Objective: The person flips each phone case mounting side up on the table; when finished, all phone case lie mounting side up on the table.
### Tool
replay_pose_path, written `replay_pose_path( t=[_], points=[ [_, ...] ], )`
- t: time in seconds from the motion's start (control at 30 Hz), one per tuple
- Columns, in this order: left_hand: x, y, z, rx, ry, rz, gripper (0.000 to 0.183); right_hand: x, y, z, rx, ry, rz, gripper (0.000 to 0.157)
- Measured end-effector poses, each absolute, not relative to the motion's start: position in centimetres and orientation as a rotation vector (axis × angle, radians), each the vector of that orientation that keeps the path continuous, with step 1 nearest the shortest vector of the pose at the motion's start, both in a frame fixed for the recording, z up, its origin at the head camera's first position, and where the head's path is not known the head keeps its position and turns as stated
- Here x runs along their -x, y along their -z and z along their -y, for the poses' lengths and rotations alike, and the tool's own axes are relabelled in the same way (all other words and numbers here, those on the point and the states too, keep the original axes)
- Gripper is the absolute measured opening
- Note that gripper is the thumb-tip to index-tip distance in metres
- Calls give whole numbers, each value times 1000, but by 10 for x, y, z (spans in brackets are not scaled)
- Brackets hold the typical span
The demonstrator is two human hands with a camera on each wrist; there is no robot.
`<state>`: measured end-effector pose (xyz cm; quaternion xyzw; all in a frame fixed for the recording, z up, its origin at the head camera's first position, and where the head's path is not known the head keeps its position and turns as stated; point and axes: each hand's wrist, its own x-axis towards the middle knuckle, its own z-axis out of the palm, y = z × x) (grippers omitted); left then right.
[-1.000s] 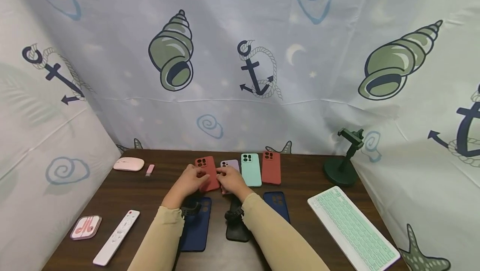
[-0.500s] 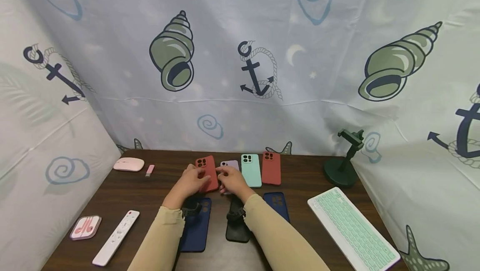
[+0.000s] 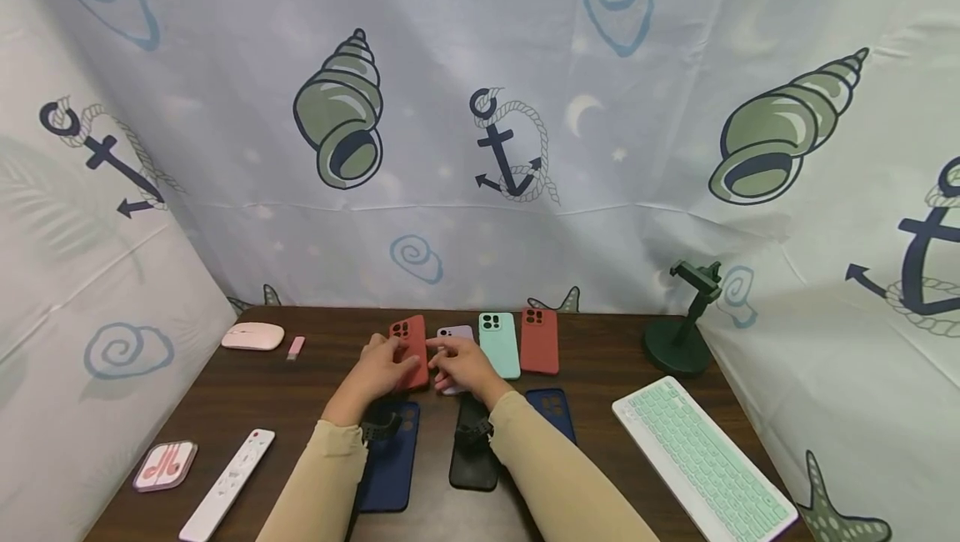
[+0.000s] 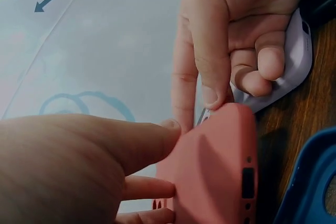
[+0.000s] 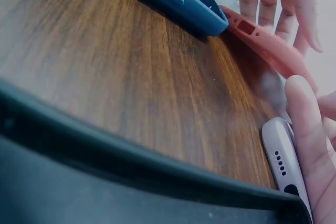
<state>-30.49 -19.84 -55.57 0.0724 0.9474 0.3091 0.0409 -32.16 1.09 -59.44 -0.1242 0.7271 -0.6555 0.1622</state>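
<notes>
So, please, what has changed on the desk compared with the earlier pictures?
The red phone case in the left hand turned slightly clockwise; its near end swung left. The right hand stays at its right edge. The mint phone case and keyboard stayed in place.

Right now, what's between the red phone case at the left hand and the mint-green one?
The lilac phone case, partly covered by the right hand. Shows in the head view.
</notes>
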Motion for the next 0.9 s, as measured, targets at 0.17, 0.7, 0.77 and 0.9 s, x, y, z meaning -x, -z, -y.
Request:
replay_pose_path(
  t=[0.17, 0.7, 0.77, 0.9],
  points=[
    [303, 552, 197, -209, -976, -2916, 65, 321, 595, -10, 395, 1884, -2079, 48],
    [302, 551, 192, -113, -1007, -2926, 69, 320, 595, -11, 416, 1843, -2100, 50],
    [303, 551, 192, -104, -1013, -2917, 66, 321, 594, -10, 426, 1848, -2103, 55],
    [305, 549, 193, -85, -1053, -2870, 60, 320, 594, -9, 448, 1840, -2108, 56]
  ],
)
